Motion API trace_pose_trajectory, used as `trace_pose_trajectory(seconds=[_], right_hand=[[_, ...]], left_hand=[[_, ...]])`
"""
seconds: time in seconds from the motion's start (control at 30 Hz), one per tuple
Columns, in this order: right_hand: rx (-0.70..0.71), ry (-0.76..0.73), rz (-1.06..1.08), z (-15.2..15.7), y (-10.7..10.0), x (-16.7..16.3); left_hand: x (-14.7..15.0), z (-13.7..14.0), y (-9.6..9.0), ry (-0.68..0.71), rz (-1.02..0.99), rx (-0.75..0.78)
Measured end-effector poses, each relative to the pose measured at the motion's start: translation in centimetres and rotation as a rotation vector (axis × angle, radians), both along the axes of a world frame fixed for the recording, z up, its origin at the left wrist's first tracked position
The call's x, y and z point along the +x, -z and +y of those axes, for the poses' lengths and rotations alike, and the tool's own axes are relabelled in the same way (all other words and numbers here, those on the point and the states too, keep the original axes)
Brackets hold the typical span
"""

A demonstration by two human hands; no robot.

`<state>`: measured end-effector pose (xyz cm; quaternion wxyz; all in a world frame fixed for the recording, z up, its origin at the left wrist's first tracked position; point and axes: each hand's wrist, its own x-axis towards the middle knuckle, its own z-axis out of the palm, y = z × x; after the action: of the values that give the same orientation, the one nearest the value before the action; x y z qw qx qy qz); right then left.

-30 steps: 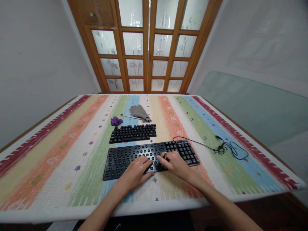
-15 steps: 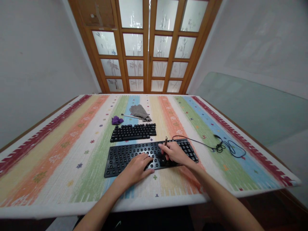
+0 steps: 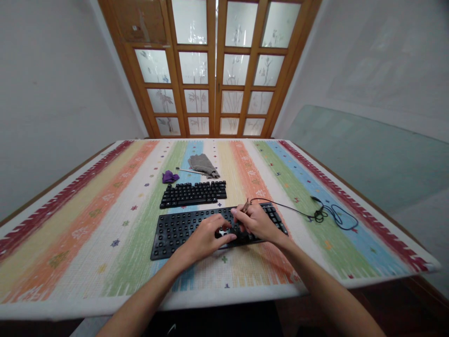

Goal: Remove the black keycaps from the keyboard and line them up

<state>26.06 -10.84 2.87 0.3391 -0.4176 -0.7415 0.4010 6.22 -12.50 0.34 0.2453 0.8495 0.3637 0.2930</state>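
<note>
A black keyboard (image 3: 175,234) lies in front of me. Its left and middle parts are stripped to bare key posts, while keycaps remain at the right end. My right hand (image 3: 255,222) is closed around a slim brownish tool (image 3: 246,205) over the right-middle of the keyboard; the tool's upper end pokes out above the fist, and its kind is unclear. Close beside it, my left hand (image 3: 209,234) hovers at the keyboard's middle, its thumb and curved fingers apart. Whether a small keycap sits between the two hands is hidden. Beyond the keyboard, removed black keycaps (image 3: 192,194) stand grouped in rows.
Behind the keycaps lie a purple cloth (image 3: 170,177), a thin stick-like brush (image 3: 189,171) and a grey cloth (image 3: 203,165). The keyboard's cable (image 3: 280,204) runs right to a loose coil (image 3: 320,214). A striped tablecloth (image 3: 136,243) covers the table.
My left hand has moved right and lifted slightly toward my right hand. The tool in my right fist has tilted from upright to leaning right.
</note>
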Motion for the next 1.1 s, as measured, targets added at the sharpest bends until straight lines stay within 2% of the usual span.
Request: trace_pose_trajectory(seconds=[0.23,0.43,0.53,0.63,0.83,1.1], right_hand=[[0.154,-0.029,-0.068,0.1,-0.4,0.1],[0.194,-0.023,-0.079,0.4,-0.1,0.1],[0.212,0.024,-0.108,0.7,0.2,0.4],[0.189,0.065,-0.124,0.9,0.4,0.7],[0.158,0.085,-0.104,0.9,0.4,1.1],[0.167,0.096,-0.088,0.8,0.5,1.3]], left_hand=[[-0.3,1.0,-0.6,0.019,0.057,0.032],[-0.7,2.1,-1.8,0.089,0.173,0.039],[-1.1,3.4,-1.8,0.077,0.193,0.080],[-1.5,5.5,-1.2,0.016,0.215,0.152],[-0.7,9.2,0.5,-0.048,0.389,0.239],[-0.2,10.9,1.9,-0.055,0.504,0.242]])
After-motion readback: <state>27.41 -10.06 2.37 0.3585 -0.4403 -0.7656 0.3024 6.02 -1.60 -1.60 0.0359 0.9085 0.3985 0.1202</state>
